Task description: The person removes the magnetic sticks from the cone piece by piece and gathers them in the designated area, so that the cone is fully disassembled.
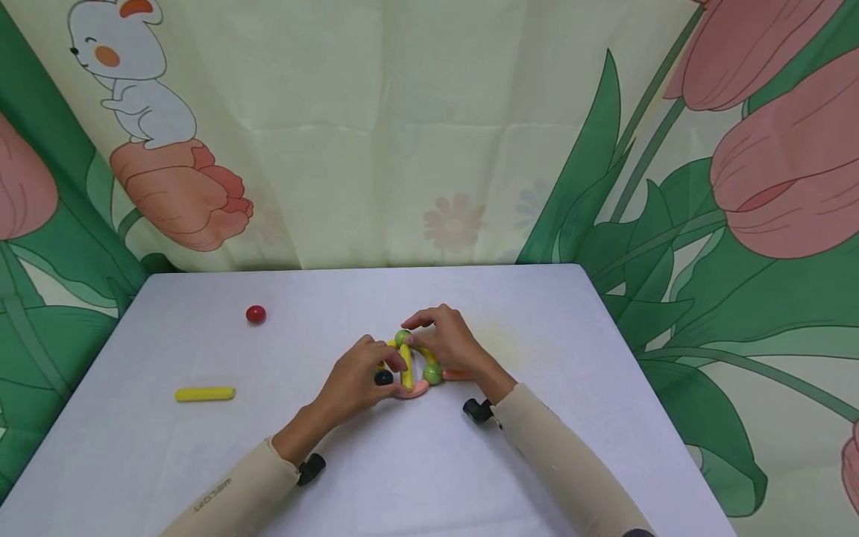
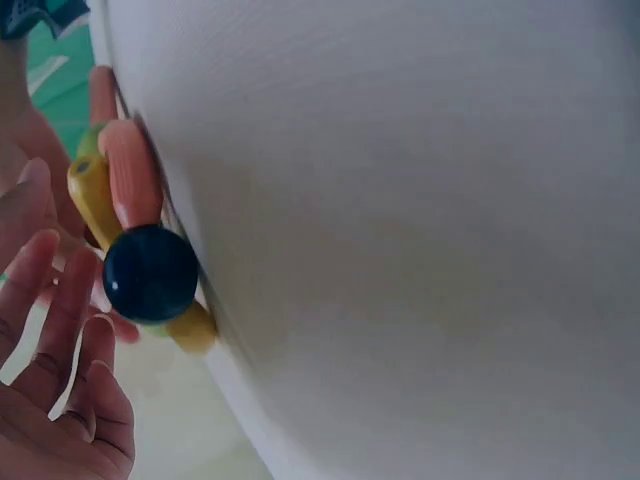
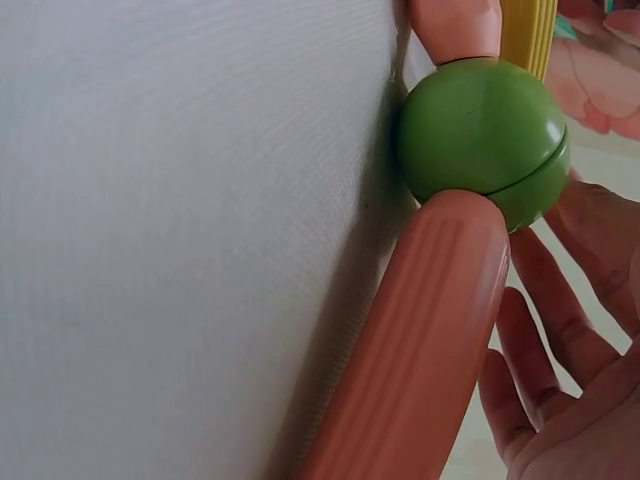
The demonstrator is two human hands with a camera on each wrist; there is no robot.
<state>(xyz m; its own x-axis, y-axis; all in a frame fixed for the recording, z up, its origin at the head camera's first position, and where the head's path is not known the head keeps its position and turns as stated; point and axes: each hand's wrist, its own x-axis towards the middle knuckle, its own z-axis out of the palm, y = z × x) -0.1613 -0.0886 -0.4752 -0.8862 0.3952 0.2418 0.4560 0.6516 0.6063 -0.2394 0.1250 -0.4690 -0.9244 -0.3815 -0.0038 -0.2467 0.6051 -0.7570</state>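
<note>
While the right hand (image 1: 450,343) pinches the far green ball (image 1: 402,337) between thumb and forefinger, the left hand (image 1: 356,379) bends its fingers close beside a yellow stick (image 1: 406,369); I can't tell whether they grip it. That stick is in the cluster on the white counter (image 1: 322,492), its near end close to a short pink piece (image 2: 133,175), which touches the dark blue ball (image 2: 150,275). The nearer green ball (image 3: 480,130) sits between that piece and a pink stick (image 3: 410,350), touching both. Off to the person's left lie a loose yellow bar (image 1: 205,394) and, farther back, a red ball (image 1: 256,315).
</note>
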